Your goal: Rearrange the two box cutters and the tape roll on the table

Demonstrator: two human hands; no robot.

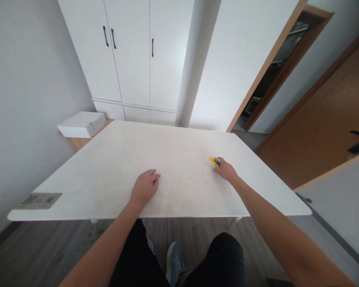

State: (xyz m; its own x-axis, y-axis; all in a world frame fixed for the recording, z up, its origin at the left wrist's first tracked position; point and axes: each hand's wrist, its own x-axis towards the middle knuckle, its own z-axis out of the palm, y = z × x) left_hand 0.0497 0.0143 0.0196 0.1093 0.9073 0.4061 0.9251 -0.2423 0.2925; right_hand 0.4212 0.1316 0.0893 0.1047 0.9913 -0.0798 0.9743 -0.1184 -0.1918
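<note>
My right hand (225, 169) is closed around a small yellow-and-dark-blue object (214, 161) over the right half of the white table (179, 147). Most of that object is hidden by the fingers, and its kind cannot be made out. My left hand (145, 186) rests on the tabletop near the middle of the front edge, palm down. Its fingers are slightly bent and a little apart, with nothing seen in them.
A grey printed label (39, 201) lies at the table's front left corner. Beyond the far left corner, a white box (82, 124) sits on a wooden surface. White cabinets (131, 52) stand behind the table. A brown door (325, 119) is on the right.
</note>
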